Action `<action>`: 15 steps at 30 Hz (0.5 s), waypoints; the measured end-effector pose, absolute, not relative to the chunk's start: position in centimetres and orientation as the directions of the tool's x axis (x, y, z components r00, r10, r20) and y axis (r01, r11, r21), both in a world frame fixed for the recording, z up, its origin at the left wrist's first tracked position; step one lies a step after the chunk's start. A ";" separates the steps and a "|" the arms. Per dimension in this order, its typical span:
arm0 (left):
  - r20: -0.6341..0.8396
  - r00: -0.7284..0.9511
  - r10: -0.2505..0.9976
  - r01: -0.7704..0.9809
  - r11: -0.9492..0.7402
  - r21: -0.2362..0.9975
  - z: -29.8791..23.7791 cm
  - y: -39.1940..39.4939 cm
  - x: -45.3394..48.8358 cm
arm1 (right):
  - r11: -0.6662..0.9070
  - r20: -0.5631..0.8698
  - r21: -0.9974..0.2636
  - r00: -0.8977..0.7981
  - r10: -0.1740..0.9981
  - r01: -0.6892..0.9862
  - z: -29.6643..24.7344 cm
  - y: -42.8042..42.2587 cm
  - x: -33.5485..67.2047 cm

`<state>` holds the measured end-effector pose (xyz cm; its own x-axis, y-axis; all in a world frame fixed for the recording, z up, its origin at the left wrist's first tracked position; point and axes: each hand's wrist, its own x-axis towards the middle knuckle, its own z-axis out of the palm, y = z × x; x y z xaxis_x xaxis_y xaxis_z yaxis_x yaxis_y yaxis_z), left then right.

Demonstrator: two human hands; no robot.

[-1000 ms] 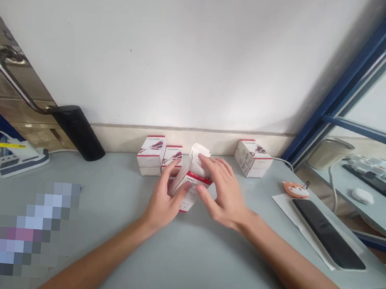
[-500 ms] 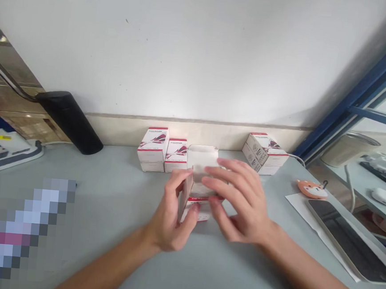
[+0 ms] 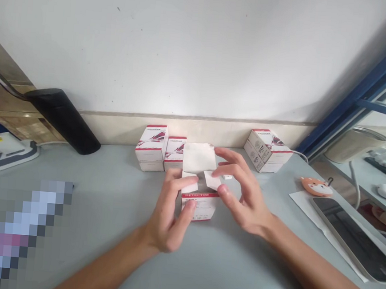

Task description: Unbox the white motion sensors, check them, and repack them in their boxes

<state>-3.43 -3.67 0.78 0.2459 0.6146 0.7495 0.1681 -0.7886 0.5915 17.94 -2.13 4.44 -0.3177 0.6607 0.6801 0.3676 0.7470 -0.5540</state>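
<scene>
Worktop (image 3: pixel 116 187), pale grey. On it: three white-and-red cartons (image 3: pixel 151 148) along the wall; one open carton (image 3: pixel 198 207) marked DETECTOR, front centre; orange fox-shaped keyring (image 3: pixel 316 187); phone (image 3: pixel 352 237) lying on white paper (image 3: pixel 303 204); corded white device (image 3: pixel 8 156), far left.

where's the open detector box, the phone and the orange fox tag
open detector box (image 3: pixel 199 206), head view, on its red-topped front face
phone (image 3: pixel 352 239), head view, on its dark screen
orange fox tag (image 3: pixel 316 187), head view, on the middle of the fox
</scene>
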 end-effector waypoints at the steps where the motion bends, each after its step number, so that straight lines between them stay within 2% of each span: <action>1: 0.750 0.251 0.612 0.171 -0.790 0.588 0.8 -3.7 -3.4 | 0.724 0.655 -0.595 -0.310 0.689 0.350 4.6 -2.2 17.9; 4: 0.751 0.275 0.600 0.178 -0.800 0.573 0.9 -3.9 -3.3 | 0.666 0.597 -0.698 -0.301 0.744 0.263 5.0 -2.5 17.7; 6: 0.760 0.296 0.579 0.182 -0.815 0.550 1.0 -3.9 -3.3 | 0.689 0.627 -0.691 -0.292 0.722 0.218 5.2 -2.8 17.5; 9: 0.766 0.321 0.557 0.194 -0.831 0.522 1.2 -3.8 -3.2 | 0.778 0.740 -0.579 -0.242 0.627 0.243 5.0 -2.9 17.3; 12: 0.763 0.301 0.571 0.146 -0.819 0.555 1.2 -3.6 -2.9 | 0.848 0.825 -0.445 -0.237 0.514 0.289 4.3 -2.7 17.2; 15: 0.811 0.250 0.529 0.065 -0.845 0.532 1.0 -3.3 -2.6 | 0.876 0.848 -0.417 -0.243 0.470 0.241 3.6 -2.3 17.4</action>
